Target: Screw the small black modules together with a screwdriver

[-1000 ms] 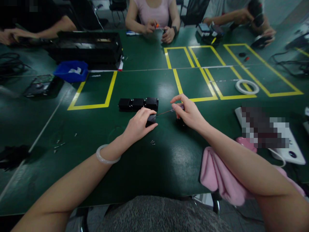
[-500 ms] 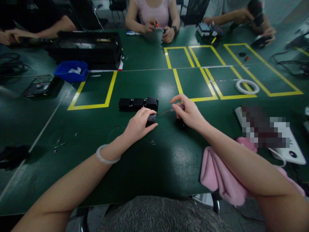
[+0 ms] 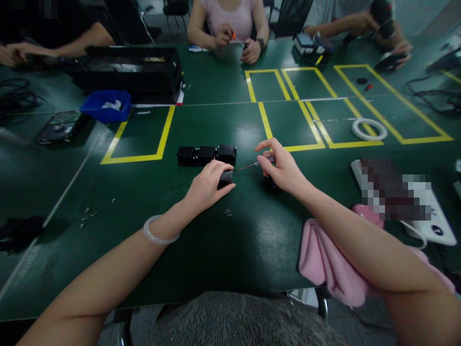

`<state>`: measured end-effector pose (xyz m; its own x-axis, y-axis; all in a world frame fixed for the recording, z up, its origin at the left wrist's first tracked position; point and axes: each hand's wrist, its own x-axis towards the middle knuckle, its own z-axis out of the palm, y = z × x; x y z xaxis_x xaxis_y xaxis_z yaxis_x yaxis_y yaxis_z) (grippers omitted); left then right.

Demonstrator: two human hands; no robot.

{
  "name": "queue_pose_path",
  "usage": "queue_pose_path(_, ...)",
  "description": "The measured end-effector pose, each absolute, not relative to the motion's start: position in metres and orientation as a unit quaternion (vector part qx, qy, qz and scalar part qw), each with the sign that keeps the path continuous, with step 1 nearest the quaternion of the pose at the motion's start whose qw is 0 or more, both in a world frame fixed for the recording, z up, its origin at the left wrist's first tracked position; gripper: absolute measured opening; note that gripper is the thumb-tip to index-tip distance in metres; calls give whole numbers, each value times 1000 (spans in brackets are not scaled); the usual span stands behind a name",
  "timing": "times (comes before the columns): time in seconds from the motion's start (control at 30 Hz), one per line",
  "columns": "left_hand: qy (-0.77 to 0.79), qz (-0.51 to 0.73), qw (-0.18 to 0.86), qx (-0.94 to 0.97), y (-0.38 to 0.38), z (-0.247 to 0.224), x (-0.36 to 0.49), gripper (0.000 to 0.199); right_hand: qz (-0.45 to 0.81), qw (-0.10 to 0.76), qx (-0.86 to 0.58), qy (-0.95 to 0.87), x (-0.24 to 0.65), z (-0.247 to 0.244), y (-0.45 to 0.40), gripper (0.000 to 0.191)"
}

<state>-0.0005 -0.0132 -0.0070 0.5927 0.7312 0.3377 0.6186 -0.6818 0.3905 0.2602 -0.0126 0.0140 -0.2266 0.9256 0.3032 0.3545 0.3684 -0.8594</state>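
On the green table my left hand (image 3: 209,185) grips a small black block (image 3: 226,178) between thumb and fingers. My right hand (image 3: 283,168) holds a screwdriver (image 3: 265,161) by its handle, and the thin shaft reaches left to the block's right side. Exactly where the tip meets the block is too small to tell. Just behind my left hand, black blocks (image 3: 206,154) stand in a row. Another dark object (image 3: 270,182) lies partly hidden beneath my right hand. Several small screws (image 3: 228,212) lie in front of the held block.
More screws (image 3: 86,218) lie at the left. A blue bin (image 3: 107,105) stands near a long black housing (image 3: 126,74). At the right are a tape roll (image 3: 369,129), a pink cloth (image 3: 324,254) and a white board (image 3: 441,221). People work across the table.
My right fingers have shifted very slightly on the screwdriver handle. My left hand and the block stay in place.
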Motion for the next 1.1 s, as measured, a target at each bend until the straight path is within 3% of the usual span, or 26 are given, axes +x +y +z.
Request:
queue_pose_path(0.13, 376, 238, 113, 888, -13, -6, 0, 37, 310, 435, -445, -719, 260, 14, -12, 19)
queue_pose_path(0.57, 387, 232, 120, 884, -14, -5, 0, 38, 363, 423, -452, -696, 260, 13, -12, 7)
queue_pose_path(0.77, 390, 233, 122, 883, -14, -5, 0, 37, 333, 429, -446, -711, 261, 15, -12, 15)
queue_pose_path(1.1, 386, 226, 114, 887, -14, -5, 0, 37, 356, 422, -449, -702, 260, 12, -13, 10)
